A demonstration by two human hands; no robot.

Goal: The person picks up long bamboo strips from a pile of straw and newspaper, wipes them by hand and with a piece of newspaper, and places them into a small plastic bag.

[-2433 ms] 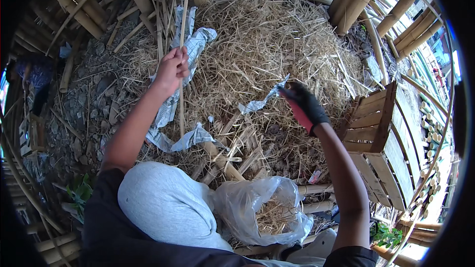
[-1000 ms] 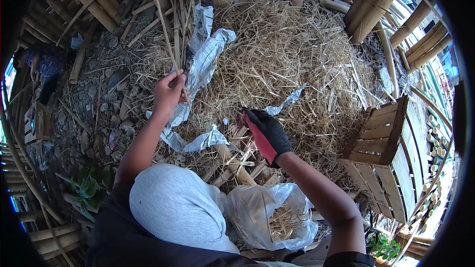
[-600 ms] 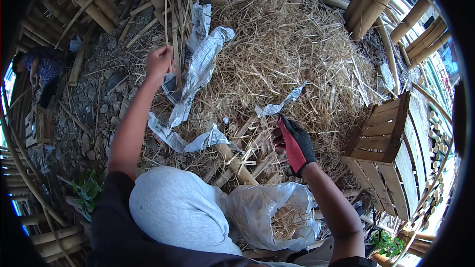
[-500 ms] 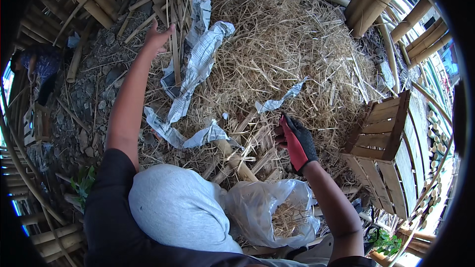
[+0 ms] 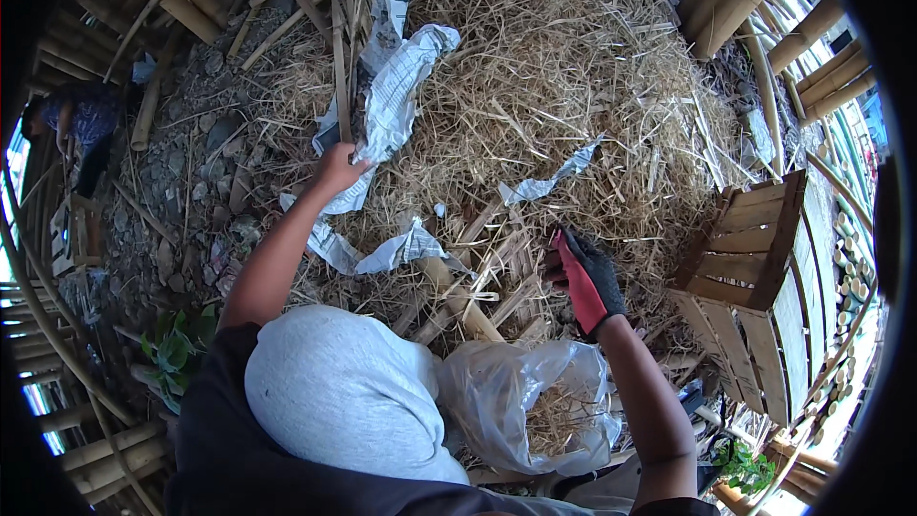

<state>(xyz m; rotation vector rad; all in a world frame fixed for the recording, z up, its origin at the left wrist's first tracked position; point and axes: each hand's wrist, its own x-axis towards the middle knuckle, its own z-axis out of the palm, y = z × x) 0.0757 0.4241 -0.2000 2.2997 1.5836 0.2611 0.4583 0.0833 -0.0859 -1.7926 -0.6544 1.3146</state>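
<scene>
My bare left hand (image 5: 339, 170) is at the lower end of an upright bamboo strip (image 5: 338, 67), beside a long crumpled sheet of newspaper (image 5: 394, 100). Its fingers are curled, and what they grip is hidden. My right hand (image 5: 585, 279) wears a red and black glove and hovers over the straw with fingers loosely apart, nothing visible in them. Just beyond it lies a small torn newspaper strip (image 5: 552, 180). Another torn piece of newspaper (image 5: 401, 247) rests between my hands. Dry straw (image 5: 564, 67) is spread thickly over the ground.
A clear plastic bag (image 5: 487, 401) with straw inside stands close to me. On the right is a slatted wooden crate (image 5: 755, 277). Bamboo posts (image 5: 731, 0) line the far side. Stony ground (image 5: 181, 201) and another person (image 5: 86, 124) are at left.
My left hand has come down and nearer from above the far end of the newspaper, and its spread fingers have curled. My right hand has barely moved.
</scene>
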